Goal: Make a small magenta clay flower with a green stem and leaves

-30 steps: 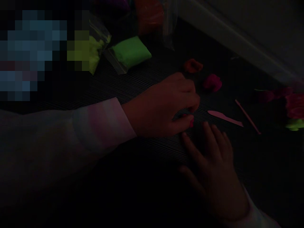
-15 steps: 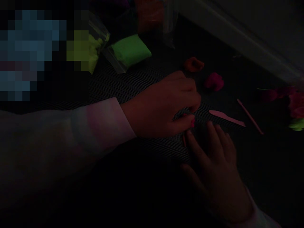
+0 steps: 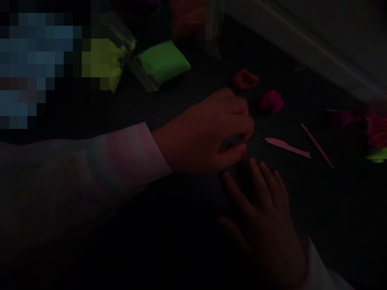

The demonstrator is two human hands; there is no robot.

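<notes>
My left hand (image 3: 211, 131) is curled, with its thumb and fingers around a small piece of pink modelling clay (image 3: 244, 153); most of that piece is hidden behind the thumb. Just below and to the right, my right hand (image 3: 263, 213) lies low over the dark table, palm down, fingers stretched and spread. Whether anything is under its fingers cannot be seen. Beyond the left knuckles sit an orange clay lump (image 3: 245, 79) and a magenta clay lump (image 3: 271, 101). A pink plastic modelling knife (image 3: 287, 147) and a thin pink stick tool (image 3: 317, 145) lie right of the hands.
Farther back are a bag of green clay (image 3: 165, 61), a bag of yellow clay (image 3: 116, 66) and a bag of orange clay (image 3: 189, 18). Pink and green clay shapes (image 3: 376, 131) stand at the right edge. A pale raised edge crosses the upper right. The scene is very dark.
My right hand has slid left and slightly toward me. A short thin orange strip seen earlier by its index fingertip is now out of sight. My left hand keeps its curled pose.
</notes>
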